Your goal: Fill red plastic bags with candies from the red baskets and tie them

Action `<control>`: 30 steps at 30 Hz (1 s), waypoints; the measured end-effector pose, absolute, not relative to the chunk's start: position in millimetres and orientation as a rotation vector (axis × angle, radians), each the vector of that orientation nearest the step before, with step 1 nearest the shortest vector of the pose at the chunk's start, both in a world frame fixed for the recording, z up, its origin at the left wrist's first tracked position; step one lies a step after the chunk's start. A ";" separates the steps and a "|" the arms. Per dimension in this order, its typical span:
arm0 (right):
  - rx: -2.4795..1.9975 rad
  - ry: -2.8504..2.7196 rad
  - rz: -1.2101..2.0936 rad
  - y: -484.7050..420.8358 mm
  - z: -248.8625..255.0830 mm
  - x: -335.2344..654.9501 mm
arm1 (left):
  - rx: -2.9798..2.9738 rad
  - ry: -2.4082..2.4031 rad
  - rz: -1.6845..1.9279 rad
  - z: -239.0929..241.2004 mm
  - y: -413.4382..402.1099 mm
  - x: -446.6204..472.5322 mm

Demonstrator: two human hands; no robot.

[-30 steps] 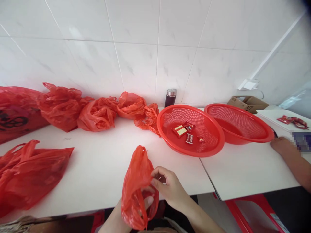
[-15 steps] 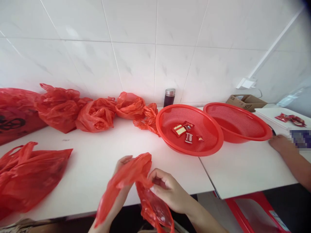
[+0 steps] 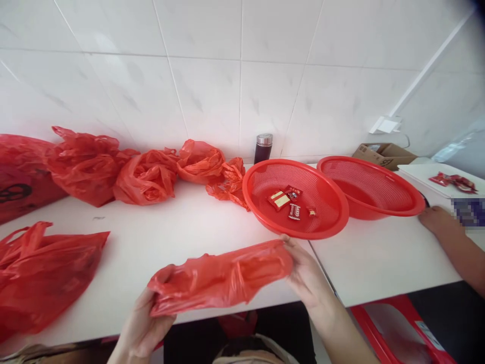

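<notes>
A red plastic bag [image 3: 223, 278] is stretched sideways between my two hands, above the front edge of the white table. My left hand [image 3: 146, 316] grips its left end, with the fingers partly covered by the film. At the other end my right hand [image 3: 305, 270] holds the bag, thumb and fingers closed on it. Just beyond my right hand stands a red plastic basket [image 3: 261, 222]. Several small wrapped snacks lie in it, among them a red and cream packet [image 3: 279, 200] and a small brown and white packet [image 3: 294, 212].
Along the wall sit several bunched red bags [image 3: 146, 177], and another red bag [image 3: 56, 273] lies at the left front. A dark flask [image 3: 262, 149] stands behind the basket. To the right are a second red basket [image 3: 379, 212], a cardboard box [image 3: 386, 155] and another person's hand [image 3: 435, 220].
My hands have moved apart, and the bag, bunched and hanging before, is now spread sideways between them. The other person's hand stays by the second basket.
</notes>
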State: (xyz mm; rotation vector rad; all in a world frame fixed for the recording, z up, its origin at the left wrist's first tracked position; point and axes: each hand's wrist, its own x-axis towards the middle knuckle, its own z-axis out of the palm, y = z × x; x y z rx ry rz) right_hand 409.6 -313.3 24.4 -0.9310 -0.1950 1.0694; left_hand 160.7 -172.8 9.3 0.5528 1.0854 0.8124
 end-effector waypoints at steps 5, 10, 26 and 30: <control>-0.962 -0.263 1.030 -322.9 42.3 414.0 | 1.108 1.118 0.815 -9.9 -178.9 155.2; -1.029 -0.456 1.016 -314.4 49.8 402.2 | 1.978 1.132 0.931 -12.5 -199.0 166.0; -2.021 -1.815 0.352 -320.2 28.6 429.3 | 0.510 0.922 0.620 9.8 -177.2 179.0; -2.047 -1.870 0.208 -324.1 26.5 428.2 | 0.682 0.843 0.735 10.2 -173.3 175.3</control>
